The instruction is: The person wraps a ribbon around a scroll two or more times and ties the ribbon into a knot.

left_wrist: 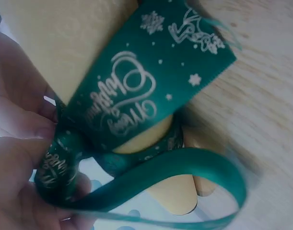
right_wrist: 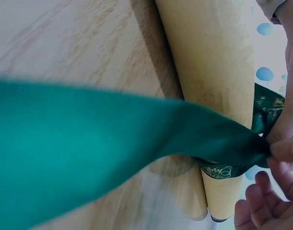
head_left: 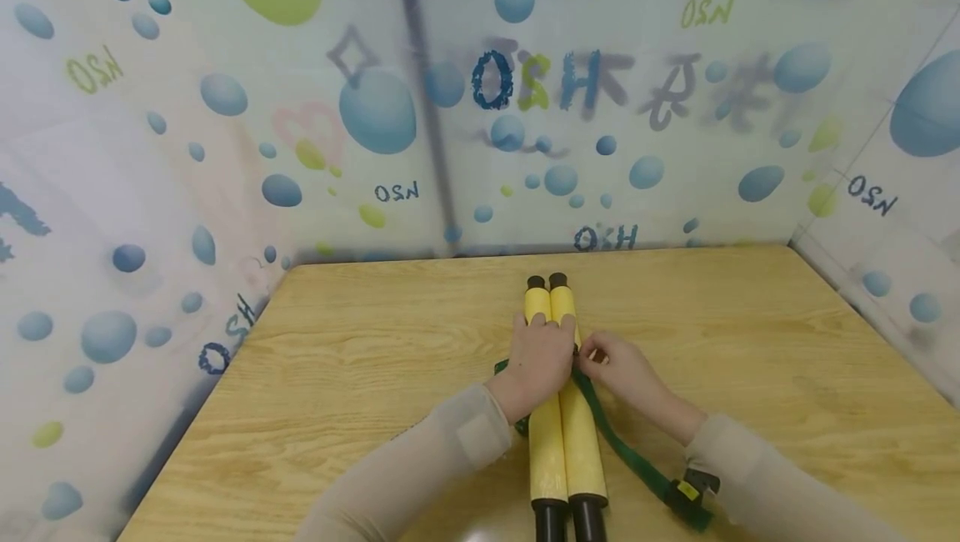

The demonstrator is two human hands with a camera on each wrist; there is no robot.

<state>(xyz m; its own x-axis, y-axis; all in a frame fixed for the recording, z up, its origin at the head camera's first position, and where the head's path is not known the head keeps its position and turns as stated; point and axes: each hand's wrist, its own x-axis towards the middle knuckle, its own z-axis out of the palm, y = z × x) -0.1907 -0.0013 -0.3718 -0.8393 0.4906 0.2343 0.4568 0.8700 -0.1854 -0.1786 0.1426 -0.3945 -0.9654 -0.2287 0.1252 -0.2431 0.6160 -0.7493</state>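
Observation:
Two long yellow rods with black ends, a left rod [head_left: 546,459] and a right rod [head_left: 583,450], lie side by side on the wooden table. A green ribbon [head_left: 626,446] printed with white Christmas lettering and snowflakes wraps around them. Across the rods lies my left hand [head_left: 536,363]; its fingers hold a folded part of the ribbon [left_wrist: 60,167] in the left wrist view. My right hand [head_left: 622,371], just right of the rods, pinches the ribbon near the wrap. A loose length of ribbon [right_wrist: 88,143] trails toward the right wrist. The exact knot is hidden by fingers.
The wooden table [head_left: 375,358] reaches back to a curtain [head_left: 450,167] with blue and green drops. A small black device [head_left: 688,492] with a yellow mark sits by the right sleeve [head_left: 757,467], over the ribbon's trailing end.

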